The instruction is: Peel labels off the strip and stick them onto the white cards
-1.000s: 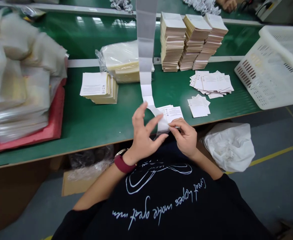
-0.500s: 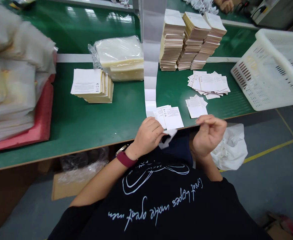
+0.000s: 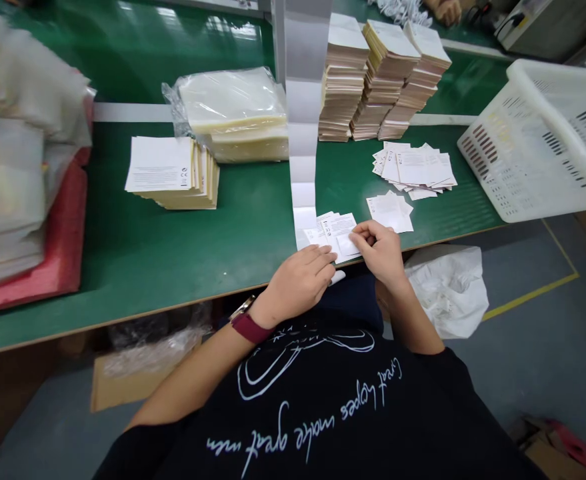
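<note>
A long white strip of labels [image 3: 303, 167] hangs down onto the bench edge. My left hand [image 3: 300, 280] is closed on its lower part, and a curled white end shows just past the fingers. Its fingertips rest against a few overlapping printed cards [image 3: 333, 227] at the bench edge. My right hand [image 3: 380, 250] pinches the edge of a small white label [image 3: 347, 245] over the front card. Just beyond that hand lies a small pile of white cards [image 3: 390, 210].
A larger loose card pile [image 3: 417, 167] lies behind, near tall card stacks [image 3: 343, 80] and a white plastic basket [image 3: 537, 153]. To the left are a card stack [image 3: 160, 163], a plastic-wrapped pack [image 3: 233, 107] and bagged bundles on a red tray [image 3: 65, 233]. A co-worker's hand [image 3: 447, 12] shows at the back.
My left hand came down onto the strip, closing from spread fingers. My right hand swung right, away from the strip, then returned to the cards with a small label. The view shifted rightward.
</note>
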### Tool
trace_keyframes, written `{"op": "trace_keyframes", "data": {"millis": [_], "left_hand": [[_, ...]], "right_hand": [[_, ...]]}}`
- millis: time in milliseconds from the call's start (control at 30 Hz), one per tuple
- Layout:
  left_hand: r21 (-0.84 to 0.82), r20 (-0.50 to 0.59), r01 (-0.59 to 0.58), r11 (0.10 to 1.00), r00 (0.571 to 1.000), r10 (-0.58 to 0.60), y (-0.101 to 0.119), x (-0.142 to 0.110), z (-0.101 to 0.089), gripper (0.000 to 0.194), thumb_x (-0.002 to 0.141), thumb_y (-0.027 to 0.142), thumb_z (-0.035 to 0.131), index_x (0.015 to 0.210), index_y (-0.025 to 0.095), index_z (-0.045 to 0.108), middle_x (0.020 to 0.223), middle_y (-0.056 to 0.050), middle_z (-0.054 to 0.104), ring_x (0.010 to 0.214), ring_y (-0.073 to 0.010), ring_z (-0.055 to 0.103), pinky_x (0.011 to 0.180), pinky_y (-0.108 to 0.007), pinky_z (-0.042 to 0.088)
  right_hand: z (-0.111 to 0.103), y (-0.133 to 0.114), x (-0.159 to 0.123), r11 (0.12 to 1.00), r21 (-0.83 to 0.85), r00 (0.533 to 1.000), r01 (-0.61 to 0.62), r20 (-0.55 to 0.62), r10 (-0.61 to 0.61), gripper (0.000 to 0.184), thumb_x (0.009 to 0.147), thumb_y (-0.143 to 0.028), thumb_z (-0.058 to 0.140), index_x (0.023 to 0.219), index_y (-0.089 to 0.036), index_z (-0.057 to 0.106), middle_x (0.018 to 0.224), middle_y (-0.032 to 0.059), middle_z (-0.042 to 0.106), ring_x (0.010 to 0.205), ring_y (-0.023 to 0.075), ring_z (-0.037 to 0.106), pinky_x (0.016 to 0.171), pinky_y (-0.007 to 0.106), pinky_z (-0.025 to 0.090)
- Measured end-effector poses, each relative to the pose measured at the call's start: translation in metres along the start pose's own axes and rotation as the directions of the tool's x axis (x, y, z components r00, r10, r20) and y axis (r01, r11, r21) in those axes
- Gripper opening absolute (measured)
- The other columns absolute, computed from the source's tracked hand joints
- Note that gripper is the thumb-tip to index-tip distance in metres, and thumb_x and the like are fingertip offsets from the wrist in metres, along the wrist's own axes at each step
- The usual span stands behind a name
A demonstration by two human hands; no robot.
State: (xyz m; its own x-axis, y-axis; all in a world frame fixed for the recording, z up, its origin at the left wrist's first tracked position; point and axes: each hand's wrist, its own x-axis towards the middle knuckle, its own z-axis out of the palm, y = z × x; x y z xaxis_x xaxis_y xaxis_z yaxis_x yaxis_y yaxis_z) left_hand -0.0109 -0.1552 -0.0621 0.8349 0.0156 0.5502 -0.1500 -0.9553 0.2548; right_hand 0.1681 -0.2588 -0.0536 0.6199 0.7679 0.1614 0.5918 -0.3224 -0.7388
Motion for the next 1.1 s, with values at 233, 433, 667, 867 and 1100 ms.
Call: {"op": "trace_keyframes", "data": {"millis": [233, 433, 667, 867, 1100], "left_hand": [[0.015, -0.019, -0.012, 1.0, 1.0, 0.013, 0.001, 0.0, 0.0, 0.013, 0.089, 0.006, 0.051, 0.085, 0.009, 0.063, 0.108, -0.014, 0.072, 0.109, -0.0257, 0.067, 0.097, -0.044, 0.057], [-0.001, -0.043, -0.009, 1.0, 0.999, 0.009, -0.001, 0.0, 0.001, 0.012, 0.088, 0.006, 0.052, 0.087, 0.009, 0.063, 0.107, -0.013, 0.072, 0.108, -0.0259, 0.067, 0.095, -0.043, 0.058], [-0.05, -0.059, 0.006, 0.999, 0.998, -0.009, -0.001, -0.001, 0.002, 0.014, 0.087, 0.004, 0.051, 0.088, 0.008, 0.064, 0.104, -0.013, 0.072, 0.109, -0.0259, 0.067, 0.096, -0.044, 0.057], [-0.152, -0.123, 0.164, 0.975, 0.975, -0.183, -0.002, -0.005, 0.005, 0.016, 0.088, 0.01, 0.048, 0.086, 0.012, 0.064, 0.103, -0.014, 0.071, 0.102, -0.0248, 0.068, 0.086, -0.045, 0.06], [-0.305, -0.113, 0.301, 0.903, 0.93, -0.349, -0.008, -0.008, 0.008, 0.02, 0.092, 0.016, 0.045, 0.095, 0.014, 0.065, 0.1, -0.009, 0.073, 0.1, -0.0222, 0.068, 0.086, -0.042, 0.056]], "right_hand": [[0.003, -0.003, -0.001, 0.975, -0.201, 0.995, 0.099, 0.008, -0.1, 0.009, 0.085, -0.028, 0.06, 0.08, -0.02, 0.063, 0.065, -0.0022, 0.06, 0.067, 0.0149, 0.056, 0.074, 0.03, 0.04], [0.001, 0.002, 0.003, 0.858, -0.511, 0.998, 0.051, -0.013, -0.066, 0.038, 0.086, -0.045, 0.061, 0.115, -0.021, 0.062, 0.062, 0.0013, 0.064, 0.064, 0.0214, 0.059, 0.071, 0.034, 0.04], [-0.008, 0.016, -0.009, 0.795, -0.578, 0.959, 0.184, -0.073, -0.275, 0.039, 0.096, -0.038, 0.048, 0.126, -0.016, 0.058, 0.098, 0.014, 0.074, 0.095, 0.0286, 0.067, 0.083, 0.041, 0.047], [-0.009, 0.023, -0.047, 0.67, -0.382, 0.757, 0.637, 0.143, -0.638, 0.035, 0.093, -0.015, 0.048, 0.125, -0.024, 0.059, 0.126, 0.0073, 0.069, 0.125, 0.0223, 0.059, 0.107, 0.048, 0.042], [-0.045, 0.06, -0.01, 0.784, -0.484, 0.815, 0.389, -0.216, -0.537, 0.04, 0.095, -0.017, 0.037, 0.125, -0.028, 0.062, 0.118, 0.0058, 0.071, 0.124, 0.0248, 0.059, 0.108, 0.054, 0.039]]}}
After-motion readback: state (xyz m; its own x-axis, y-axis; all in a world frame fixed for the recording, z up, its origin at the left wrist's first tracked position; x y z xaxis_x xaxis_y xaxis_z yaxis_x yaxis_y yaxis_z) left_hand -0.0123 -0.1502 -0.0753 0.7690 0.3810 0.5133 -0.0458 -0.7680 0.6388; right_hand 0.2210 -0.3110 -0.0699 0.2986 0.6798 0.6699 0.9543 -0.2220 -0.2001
